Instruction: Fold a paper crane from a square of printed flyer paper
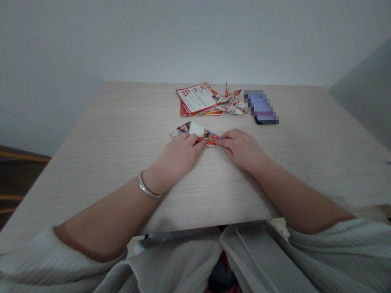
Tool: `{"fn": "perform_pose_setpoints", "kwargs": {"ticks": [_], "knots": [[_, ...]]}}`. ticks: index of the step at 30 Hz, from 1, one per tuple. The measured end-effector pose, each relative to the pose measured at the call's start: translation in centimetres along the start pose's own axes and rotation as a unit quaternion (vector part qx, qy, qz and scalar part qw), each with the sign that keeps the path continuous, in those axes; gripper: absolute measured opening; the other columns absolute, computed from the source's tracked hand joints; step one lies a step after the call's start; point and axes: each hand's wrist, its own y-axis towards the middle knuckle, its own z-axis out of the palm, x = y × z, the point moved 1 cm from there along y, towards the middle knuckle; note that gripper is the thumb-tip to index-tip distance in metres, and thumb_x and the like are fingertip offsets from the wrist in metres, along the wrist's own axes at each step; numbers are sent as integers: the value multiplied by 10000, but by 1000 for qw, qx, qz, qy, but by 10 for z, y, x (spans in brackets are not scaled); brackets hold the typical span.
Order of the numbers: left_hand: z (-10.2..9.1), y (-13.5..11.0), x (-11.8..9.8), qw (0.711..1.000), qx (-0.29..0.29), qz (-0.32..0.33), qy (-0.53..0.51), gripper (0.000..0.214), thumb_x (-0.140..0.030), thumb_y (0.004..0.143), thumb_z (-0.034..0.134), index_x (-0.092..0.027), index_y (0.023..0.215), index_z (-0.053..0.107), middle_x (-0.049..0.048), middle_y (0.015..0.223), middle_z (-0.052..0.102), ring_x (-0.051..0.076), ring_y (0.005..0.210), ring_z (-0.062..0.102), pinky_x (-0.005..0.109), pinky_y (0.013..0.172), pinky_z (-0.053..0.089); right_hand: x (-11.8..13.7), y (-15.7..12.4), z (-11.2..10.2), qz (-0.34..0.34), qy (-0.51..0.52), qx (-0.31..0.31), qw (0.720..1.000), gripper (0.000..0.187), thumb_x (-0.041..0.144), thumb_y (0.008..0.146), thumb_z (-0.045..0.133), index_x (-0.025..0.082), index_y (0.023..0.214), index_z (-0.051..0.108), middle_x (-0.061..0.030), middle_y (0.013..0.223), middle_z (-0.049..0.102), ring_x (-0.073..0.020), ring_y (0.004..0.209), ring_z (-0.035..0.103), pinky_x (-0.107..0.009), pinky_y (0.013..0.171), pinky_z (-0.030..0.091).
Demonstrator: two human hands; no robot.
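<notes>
A folded piece of printed paper (196, 129), white with orange and a small photo, lies on the table in front of me. My left hand (183, 152), a silver bangle at its wrist, presses the paper's lower left side with thumb and fingers drawn in. At the right tip of the paper, my right hand (240, 148) pinches the edge between its fingertips. Both hands rest on the tabletop, and their fingers partly cover the paper.
Behind the paper lies a stack of printed sheets (200, 99). Several folded paper cranes (232, 103) sit beside it, some touching the sheets. A phone (262, 108), partly blurred, lies to their right. The pale wooden table (122, 118) meets a wall at the back.
</notes>
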Motion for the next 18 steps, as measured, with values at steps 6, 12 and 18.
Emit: {"fn": "perform_pose_setpoints", "kwargs": {"ticks": [6, 12, 18], "knots": [[1, 3, 1, 1000, -27, 9, -2, 352, -163, 1016, 466, -85, 1256, 711, 169, 1169, 693, 326, 1124, 593, 460, 991, 524, -5, 3, 7, -20, 28, -21, 999, 279, 174, 1005, 563, 219, 1137, 806, -91, 1068, 753, -218, 972, 634, -366, 930, 504], [2, 3, 0, 1000, -24, 3, -6, 372, -167, 1022, 435, -56, 1283, 677, 182, 1219, 695, 317, 1104, 613, 451, 968, 525, -7, 5, 10, -25, 40, -25, 999, 285, 179, 1008, 550, 221, 1107, 814, -95, 1071, 748, -222, 983, 635, -386, 953, 501], [1, 2, -2, 1000, -19, 8, 0, 444, -321, 1061, 388, -188, 1412, 624, 163, 1176, 677, 317, 1071, 604, 468, 927, 502, -6, 5, 6, -19, 49, -22, 998, 292, 147, 987, 553, 199, 1121, 807, -109, 1085, 761, -236, 1000, 661, -405, 965, 511]]}}
